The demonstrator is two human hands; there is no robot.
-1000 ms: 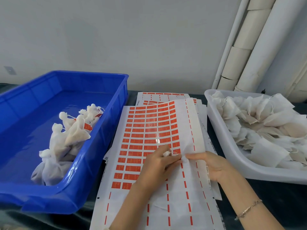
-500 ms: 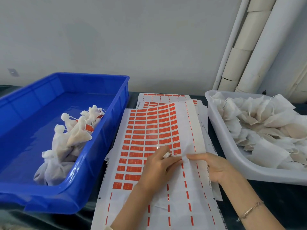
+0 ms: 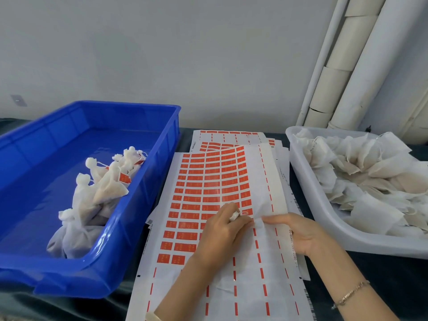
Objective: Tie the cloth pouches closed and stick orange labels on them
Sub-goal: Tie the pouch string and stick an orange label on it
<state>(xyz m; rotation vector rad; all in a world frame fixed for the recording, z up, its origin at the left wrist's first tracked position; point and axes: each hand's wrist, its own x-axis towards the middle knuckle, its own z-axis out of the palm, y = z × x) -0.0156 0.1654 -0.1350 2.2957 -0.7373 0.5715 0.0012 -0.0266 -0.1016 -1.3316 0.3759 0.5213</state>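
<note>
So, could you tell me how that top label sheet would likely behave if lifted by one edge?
The top label sheet is probably floppy: its far end bows upward. It likely weighs little, being thin paper. Its glossy peeled strip suggests it may slide over the sheets beneath.

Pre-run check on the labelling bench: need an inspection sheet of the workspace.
Surface: dark table cover.
Job's things: label sheet, lower rows already peeled; tied pouches in blue bin; loose pouches in white bin.
Clutter: spare sheets stacked under the top one.
Hands: left hand grips what looks like a pouch neck; right hand pinches the label sheet.
Cables: nothing seen.
Surroundings: plain wall, white pipes at the back right.
</note>
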